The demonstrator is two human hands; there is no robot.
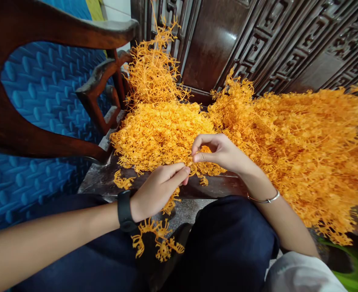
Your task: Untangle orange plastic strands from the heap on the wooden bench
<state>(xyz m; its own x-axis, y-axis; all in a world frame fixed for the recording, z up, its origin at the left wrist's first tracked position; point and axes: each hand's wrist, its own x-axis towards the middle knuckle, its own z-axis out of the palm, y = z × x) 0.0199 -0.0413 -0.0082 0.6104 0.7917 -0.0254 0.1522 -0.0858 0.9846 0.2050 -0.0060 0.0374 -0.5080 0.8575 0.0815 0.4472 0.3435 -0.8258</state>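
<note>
My left hand (159,188), with a black band on its wrist, is closed in a pinch. A strand of orange spidery plastic flower pieces (163,249) hangs below it, over my lap. My right hand (221,152), with a silver bangle further up the arm, meets it with thumb and forefinger pinched together. A small orange bit (192,165) shows between the two hands' fingertips; its exact shape is hard to make out. Just behind the hands lies a heap of orange plastic flower pieces (160,129) on a dark wooden seat (227,184).
A larger mass of orange pieces (303,150) spreads out on the right, and a taller pile (154,73) stands at the back. To the left is a carved wooden chair frame (60,148) before a blue textured surface (41,89). Carved dark panelling (212,40) rises behind.
</note>
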